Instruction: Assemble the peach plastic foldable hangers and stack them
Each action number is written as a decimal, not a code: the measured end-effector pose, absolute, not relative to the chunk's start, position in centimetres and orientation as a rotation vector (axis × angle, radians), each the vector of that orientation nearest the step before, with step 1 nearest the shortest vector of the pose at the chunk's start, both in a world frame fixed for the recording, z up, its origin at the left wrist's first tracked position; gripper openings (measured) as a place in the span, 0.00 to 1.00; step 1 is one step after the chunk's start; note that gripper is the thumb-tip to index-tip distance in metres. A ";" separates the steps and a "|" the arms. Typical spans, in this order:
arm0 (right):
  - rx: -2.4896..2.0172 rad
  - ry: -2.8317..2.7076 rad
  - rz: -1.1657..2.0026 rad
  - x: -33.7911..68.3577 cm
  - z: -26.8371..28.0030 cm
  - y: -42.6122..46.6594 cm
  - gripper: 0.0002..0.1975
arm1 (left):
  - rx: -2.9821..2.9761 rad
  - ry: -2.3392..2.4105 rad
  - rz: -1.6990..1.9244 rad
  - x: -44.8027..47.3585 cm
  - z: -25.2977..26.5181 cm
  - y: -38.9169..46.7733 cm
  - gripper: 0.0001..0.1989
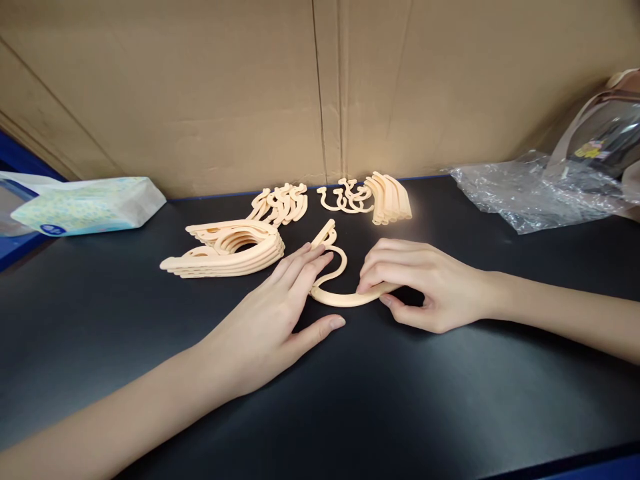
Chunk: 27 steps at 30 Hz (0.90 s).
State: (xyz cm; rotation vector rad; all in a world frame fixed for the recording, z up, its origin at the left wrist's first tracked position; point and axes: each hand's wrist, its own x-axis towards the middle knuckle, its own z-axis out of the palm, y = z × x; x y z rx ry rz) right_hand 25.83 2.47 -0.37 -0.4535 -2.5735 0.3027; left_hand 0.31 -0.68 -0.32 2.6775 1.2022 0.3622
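Observation:
A beige plastic folding clothes hanger (345, 300) lies on the black tabletop (350, 400) between my two hands, its curved hook toward the back. My left hand (270, 313) rests on the hanger's left side with fingers stretched out and thumb apart, covering part of it. On the other side, my right hand (425, 280) pinches the end of the hanger's curved right arm between thumb and fingers; that tip is partly hidden. Close by on the left sits a stack of folded beige hangers (230, 257).
Behind are loose beige hanger parts (283, 203), several hooks (345, 199) and a bundle of curved arms (390, 200). A tissue pack (95, 205) is at the left. Crumpled clear plastic (525, 193) and a transparent bag (600, 133) lie right. A cardboard wall (225, 93) closes the back.

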 end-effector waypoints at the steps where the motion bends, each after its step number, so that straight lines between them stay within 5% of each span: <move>1: -0.455 -2.574 0.299 25.8 -0.4 2.5 0.12 | 2.676 1.201 0.366 0.3 -0.3 -0.7 0.32; 19: -0.844 -2.481 -0.018 25.9 -0.8 3.0 0.04 | 2.695 1.125 0.456 0.6 0.4 -0.9 0.30; 27: -0.859 -2.485 -0.051 25.8 -0.5 2.9 0.07 | 2.644 1.167 0.462 0.8 0.7 -1.1 0.20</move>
